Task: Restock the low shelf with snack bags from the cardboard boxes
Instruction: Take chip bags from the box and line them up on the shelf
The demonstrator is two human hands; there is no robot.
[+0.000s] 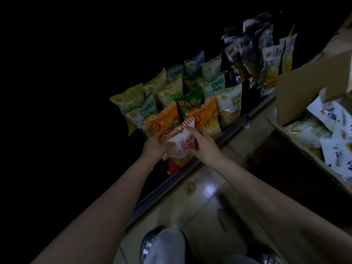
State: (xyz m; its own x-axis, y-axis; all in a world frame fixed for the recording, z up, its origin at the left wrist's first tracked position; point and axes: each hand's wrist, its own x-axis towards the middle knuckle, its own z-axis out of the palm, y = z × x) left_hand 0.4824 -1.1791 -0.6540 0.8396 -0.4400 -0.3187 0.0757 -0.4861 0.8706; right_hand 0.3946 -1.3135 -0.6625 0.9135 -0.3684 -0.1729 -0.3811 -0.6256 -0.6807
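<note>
A red-and-white striped snack bag [182, 144] is held upright at the front edge of the low shelf [234, 123]. My left hand [155, 146] grips its left side and my right hand [204, 144] grips its right side. Behind it stand two orange bags [163, 121], then green, yellow and white ones in rows. Dark and white bags [253, 54] fill the shelf further right. An open cardboard box [297, 96] at the right holds several loose white and green snack bags [323, 130].
The shelf's left part is in deep darkness and I cannot see into it. A pale tiled floor [207, 189] lies between the shelf and the box. My knees in light trousers [167, 246] show at the bottom edge.
</note>
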